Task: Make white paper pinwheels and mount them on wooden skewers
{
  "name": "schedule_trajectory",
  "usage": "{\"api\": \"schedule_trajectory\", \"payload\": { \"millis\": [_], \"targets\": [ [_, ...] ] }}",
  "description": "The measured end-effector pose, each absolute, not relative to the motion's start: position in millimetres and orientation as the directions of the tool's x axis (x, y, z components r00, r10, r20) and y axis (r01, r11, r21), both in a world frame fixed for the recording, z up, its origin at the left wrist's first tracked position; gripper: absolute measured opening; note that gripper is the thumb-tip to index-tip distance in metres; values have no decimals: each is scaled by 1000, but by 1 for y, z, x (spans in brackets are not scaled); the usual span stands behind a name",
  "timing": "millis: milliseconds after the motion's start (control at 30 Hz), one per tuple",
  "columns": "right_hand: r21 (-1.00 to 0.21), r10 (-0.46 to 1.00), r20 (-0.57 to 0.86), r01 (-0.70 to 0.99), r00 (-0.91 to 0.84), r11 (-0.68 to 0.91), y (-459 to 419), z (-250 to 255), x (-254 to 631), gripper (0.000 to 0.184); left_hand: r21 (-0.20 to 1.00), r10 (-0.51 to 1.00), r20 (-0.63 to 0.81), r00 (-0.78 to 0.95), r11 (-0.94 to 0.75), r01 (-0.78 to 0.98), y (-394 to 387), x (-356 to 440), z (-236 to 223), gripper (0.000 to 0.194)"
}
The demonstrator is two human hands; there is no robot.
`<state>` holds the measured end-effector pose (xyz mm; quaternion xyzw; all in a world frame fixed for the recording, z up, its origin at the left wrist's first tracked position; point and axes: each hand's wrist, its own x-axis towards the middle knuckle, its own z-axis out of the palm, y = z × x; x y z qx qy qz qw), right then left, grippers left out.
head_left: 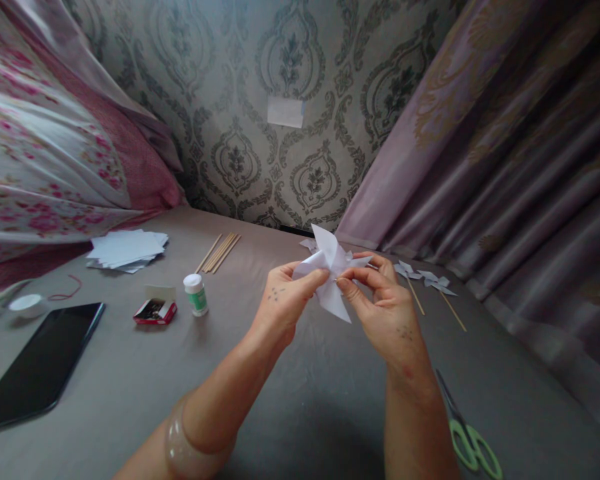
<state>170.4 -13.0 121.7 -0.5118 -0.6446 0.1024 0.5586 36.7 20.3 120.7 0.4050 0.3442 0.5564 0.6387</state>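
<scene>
A white folded paper pinwheel (330, 267) is held up above the grey surface between both my hands. My left hand (284, 300) pinches its left side with thumb and fingers closed on the paper. My right hand (385, 307) pinches it at the centre from the right, fingers pressed together. Whether the right fingers also hold a small pin is too small to tell.
A stack of white paper squares (126, 250), wooden sticks (219, 252), a small white glue bottle (196, 294), a red box of pins (154, 311) and a dark tablet (37, 365) lie left. Finished pinwheels on sticks (430, 283) lie right; green-handled scissors (467, 437) near my right forearm.
</scene>
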Motion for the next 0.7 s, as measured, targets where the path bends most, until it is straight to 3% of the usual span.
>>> {"api": "schedule_trajectory", "payload": {
  "millis": [300, 433, 600, 700],
  "targets": [
    [-713, 677, 674, 501, 296, 490, -23, 129, 187, 13, 895, 987, -43, 152, 106, -433, 28, 32, 116, 21],
    [-754, 740, 619, 463, 263, 465, -36, 140, 192, 13, 870, 982, -101, 157, 164, -465, 29, 32, 118, 21],
    [-777, 934, 326, 604, 144, 178, -25, 125, 214, 21, 842, 974, -167, 156, 223, -491, 32, 32, 118, 22],
    [-604, 998, -65, 797, -25, -20, -3, 91, 222, 17, 815, 963, -202, 179, 266, -515, 34, 32, 118, 22]
  ]
}}
